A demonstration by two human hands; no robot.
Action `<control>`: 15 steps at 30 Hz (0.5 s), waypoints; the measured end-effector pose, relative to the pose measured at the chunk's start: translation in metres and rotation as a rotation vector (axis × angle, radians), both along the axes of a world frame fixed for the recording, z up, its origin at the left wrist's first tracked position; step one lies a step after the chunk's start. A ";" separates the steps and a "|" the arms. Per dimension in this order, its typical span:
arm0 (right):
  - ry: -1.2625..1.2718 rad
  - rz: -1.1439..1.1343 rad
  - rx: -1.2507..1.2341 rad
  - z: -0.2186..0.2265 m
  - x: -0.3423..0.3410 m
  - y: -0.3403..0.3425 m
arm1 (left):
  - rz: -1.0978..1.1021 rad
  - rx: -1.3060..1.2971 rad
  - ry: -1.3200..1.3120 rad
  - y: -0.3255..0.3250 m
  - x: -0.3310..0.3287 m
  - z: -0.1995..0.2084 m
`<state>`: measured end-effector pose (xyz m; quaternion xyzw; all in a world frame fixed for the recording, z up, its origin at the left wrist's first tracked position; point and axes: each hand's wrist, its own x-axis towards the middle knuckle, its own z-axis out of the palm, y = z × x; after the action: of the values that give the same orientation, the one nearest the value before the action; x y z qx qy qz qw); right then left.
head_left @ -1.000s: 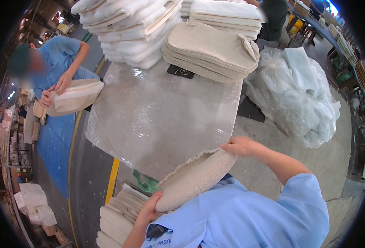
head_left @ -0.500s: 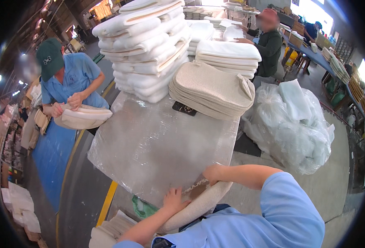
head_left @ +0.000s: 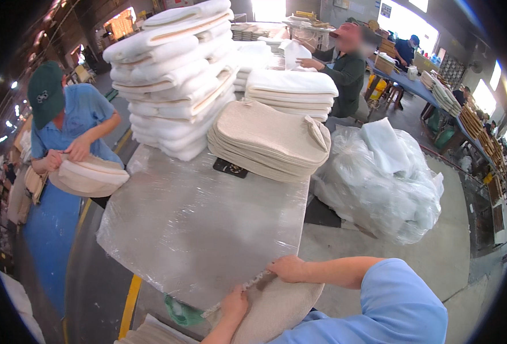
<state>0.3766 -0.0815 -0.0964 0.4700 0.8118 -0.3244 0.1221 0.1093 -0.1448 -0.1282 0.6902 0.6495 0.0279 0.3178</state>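
Observation:
A beige woven fabric cover hangs between my body and the near edge of the plastic-wrapped table. Along its upper side runs a pale, frayed-looking edge. My left hand is closed on that edge at the table's front. Farther right, the fingers of my right hand pinch the same edge by the table corner. The lower part of the cover is hidden by my arm and blue shirt. At the table's far right lies a stack of similar beige covers, with a dark flat object beside it.
A tall pile of white padding rises at the back left, with a lower white stack behind the beige one. A big bag of clear plastic stands right. One co-worker handles a cover at left; another works behind.
My left hand has gone from spread fingers to a closed grip on the cover's edge. The cover has been lifted and shows more of its face. The view has shifted a little.

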 end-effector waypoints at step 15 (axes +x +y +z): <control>-0.087 -0.480 -0.061 0.082 0.039 -0.034 | 0.472 0.079 -0.274 -0.035 -0.094 0.058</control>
<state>0.4160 -0.1157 -0.0149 0.6590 0.6606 -0.3480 0.0905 0.0156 -0.1801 -0.0701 0.5213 0.7418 0.2198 0.3602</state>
